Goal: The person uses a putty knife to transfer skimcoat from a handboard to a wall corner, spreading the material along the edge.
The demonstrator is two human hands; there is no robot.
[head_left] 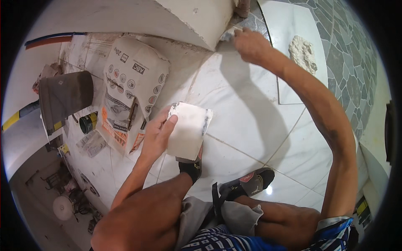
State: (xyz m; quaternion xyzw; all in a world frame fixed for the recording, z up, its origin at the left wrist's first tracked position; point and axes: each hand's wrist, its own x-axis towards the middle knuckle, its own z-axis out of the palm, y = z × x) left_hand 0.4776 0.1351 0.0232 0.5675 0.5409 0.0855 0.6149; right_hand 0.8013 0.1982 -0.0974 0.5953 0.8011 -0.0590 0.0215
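Note:
My left hand [157, 134] grips a flat white tile piece [186, 136] by its left edge, thumb on top. White paste coats its upper part, with grey marks along the right side. At the far end of my outstretched arm, my right hand [252, 46] is closed round a putty knife [228, 33]. The blade is beside the lower edge of the plastered wall corner [205, 25]; whether it touches cannot be made out. Much of the knife's handle is hidden in my fingers.
A lump of white paste [302, 55] lies on a white marble slab [289, 90] at right. To the left stand a large paper sack [130, 79], a dark bucket [67, 96] and a dark green can [88, 123]. My feet rest on white floor tiles [234, 113].

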